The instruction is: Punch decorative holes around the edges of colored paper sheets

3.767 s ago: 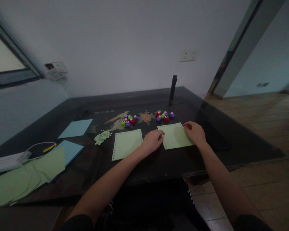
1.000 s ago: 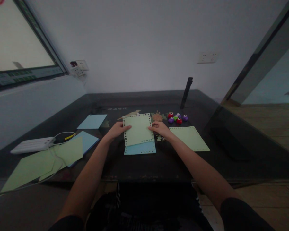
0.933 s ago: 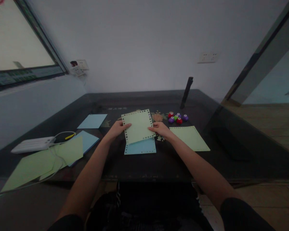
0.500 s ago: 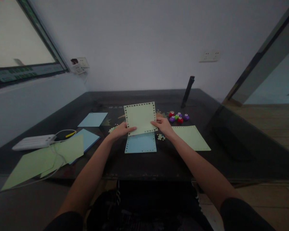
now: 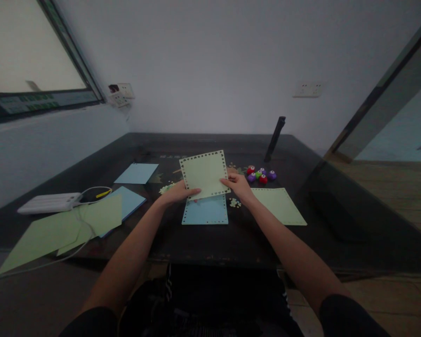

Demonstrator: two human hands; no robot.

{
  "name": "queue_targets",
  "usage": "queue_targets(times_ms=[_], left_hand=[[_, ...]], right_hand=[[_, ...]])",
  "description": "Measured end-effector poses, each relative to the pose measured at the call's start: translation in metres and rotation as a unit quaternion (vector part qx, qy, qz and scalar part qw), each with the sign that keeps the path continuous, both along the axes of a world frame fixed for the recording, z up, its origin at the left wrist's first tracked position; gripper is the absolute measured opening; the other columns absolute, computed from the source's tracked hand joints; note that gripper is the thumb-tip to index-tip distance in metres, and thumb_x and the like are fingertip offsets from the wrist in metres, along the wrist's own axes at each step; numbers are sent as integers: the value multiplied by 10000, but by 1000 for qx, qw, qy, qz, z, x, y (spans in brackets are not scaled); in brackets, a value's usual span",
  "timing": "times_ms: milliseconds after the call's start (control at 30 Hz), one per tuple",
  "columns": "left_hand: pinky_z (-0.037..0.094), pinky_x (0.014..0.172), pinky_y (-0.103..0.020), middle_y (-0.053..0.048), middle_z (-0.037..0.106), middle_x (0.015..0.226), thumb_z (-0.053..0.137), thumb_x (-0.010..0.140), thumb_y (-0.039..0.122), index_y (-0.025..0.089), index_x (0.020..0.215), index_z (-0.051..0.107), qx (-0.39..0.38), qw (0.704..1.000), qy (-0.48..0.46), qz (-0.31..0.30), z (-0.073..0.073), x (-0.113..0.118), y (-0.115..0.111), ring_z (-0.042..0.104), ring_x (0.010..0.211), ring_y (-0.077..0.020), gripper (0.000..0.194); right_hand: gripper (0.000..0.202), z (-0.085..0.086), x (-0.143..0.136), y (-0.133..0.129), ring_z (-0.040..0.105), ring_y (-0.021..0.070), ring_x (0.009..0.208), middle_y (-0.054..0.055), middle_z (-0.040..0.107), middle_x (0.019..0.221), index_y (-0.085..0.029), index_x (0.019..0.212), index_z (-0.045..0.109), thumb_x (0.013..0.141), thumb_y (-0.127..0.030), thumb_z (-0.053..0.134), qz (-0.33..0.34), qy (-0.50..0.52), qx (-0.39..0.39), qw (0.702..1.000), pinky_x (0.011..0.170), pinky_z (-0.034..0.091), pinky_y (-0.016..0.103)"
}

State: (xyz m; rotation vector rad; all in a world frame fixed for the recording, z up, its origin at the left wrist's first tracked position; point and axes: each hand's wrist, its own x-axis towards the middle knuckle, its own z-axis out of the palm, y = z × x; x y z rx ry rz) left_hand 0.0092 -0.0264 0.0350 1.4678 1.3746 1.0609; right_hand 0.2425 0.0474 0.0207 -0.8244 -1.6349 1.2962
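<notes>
A pale green paper sheet (image 5: pixel 205 174) with small shapes punched along its edges is held up, slightly tilted, above the table. My left hand (image 5: pixel 179 191) grips its lower left side, thumb on the front. My right hand (image 5: pixel 239 184) pinches its right edge near the lower corner. Beneath it lies a light blue sheet (image 5: pixel 206 213) with holes along its edges, its upper part hidden. Small punched-out paper bits lie in one pile (image 5: pixel 235 202) by my right wrist and another pile (image 5: pixel 166 188) beside my left hand.
Several red, purple and green craft punches (image 5: pixel 261 175) cluster at right, near a black upright object (image 5: pixel 275 139). Another green sheet (image 5: pixel 280 206) lies under my right forearm. At left are a blue sheet (image 5: pixel 136 173), stacked green sheets (image 5: pixel 59 231) and a white power strip (image 5: pixel 49 203) with a cable.
The held green sheet has tilted a little further, its left side slightly lower. Both hands keep their grip. The camera view has shifted slightly.
</notes>
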Motion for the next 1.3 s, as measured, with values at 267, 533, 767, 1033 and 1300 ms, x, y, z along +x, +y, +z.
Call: queue_targets(times_ms=[267, 533, 767, 1033, 1300], left_hand=[[494, 673, -282, -103, 704, 834, 697, 678, 248, 96, 928, 662, 25, 997, -54, 47, -3, -7, 7, 641, 755, -208, 295], [504, 547, -233, -90, 704, 918, 670, 720, 227, 104, 998, 631, 53, 960, -193, 195, -9, -19, 18, 631, 651, -149, 307], [515, 539, -228, -87, 706, 946, 683, 719, 222, 116, 978, 648, 51, 952, -222, 207, -14, -22, 21, 635, 636, -138, 282], [501, 527, -230, -104, 702, 954, 702, 706, 270, 114, 1001, 647, 64, 961, -203, 176, -19, -23, 24, 651, 634, -154, 338], [500, 546, -239, -97, 709, 920, 709, 693, 264, 110, 970, 655, 58, 959, -199, 192, -13, -19, 19, 652, 651, -163, 321]], right_hand=[[472, 6, -7, 8, 520, 125, 532, 27, 627, 634, -165, 700, 613, 702, -632, 552, -35, -13, -7, 999, 475, 353, 232], [225, -1, -47, 32, 580, 145, 644, 50, 668, 723, -141, 758, 642, 764, -358, 583, -39, -160, 99, 981, 613, 436, 258], [219, 10, -90, 31, 436, 261, 1081, 122, 586, 1076, -190, 979, 662, 786, -280, 612, -94, -448, 332, 824, 854, 395, 358], [288, 3, -110, 33, 359, 308, 1158, 180, 529, 1199, -149, 1000, 656, 757, -303, 659, -75, -526, 362, 766, 902, 359, 417], [261, 9, -86, 25, 528, 222, 1002, 119, 607, 1051, -148, 1007, 600, 757, -210, 641, -32, -375, 304, 875, 861, 404, 336]])
